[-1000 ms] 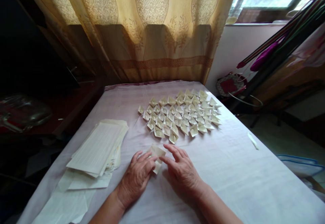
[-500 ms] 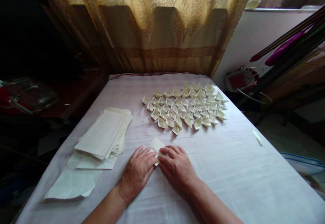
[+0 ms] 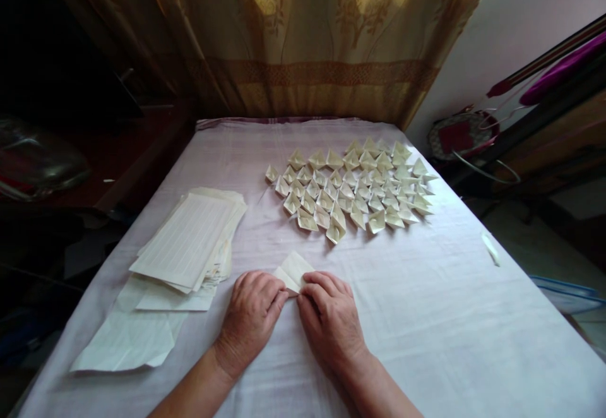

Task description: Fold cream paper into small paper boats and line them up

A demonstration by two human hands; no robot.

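A small folded piece of cream paper (image 3: 294, 269) lies on the white tablecloth (image 3: 426, 317) just beyond my fingertips. My left hand (image 3: 250, 317) and my right hand (image 3: 329, 320) lie side by side on the cloth, fingers curled and pressed onto the near edge of that paper. Farther back sits a cluster of several small folded paper boats (image 3: 353, 187). A stack of lined paper sheets (image 3: 187, 244) rests to the left of my left hand.
A patterned yellow curtain (image 3: 307, 39) hangs behind the table. Dark furniture (image 3: 57, 153) stands at the left. At the right are a round red object (image 3: 461, 137) and long poles. A paper scrap (image 3: 491, 249) lies near the table's right edge.
Both hands have drawn together and curled onto the folded paper. The view has tilted downward, so the table's things sit higher and closer in the frame.
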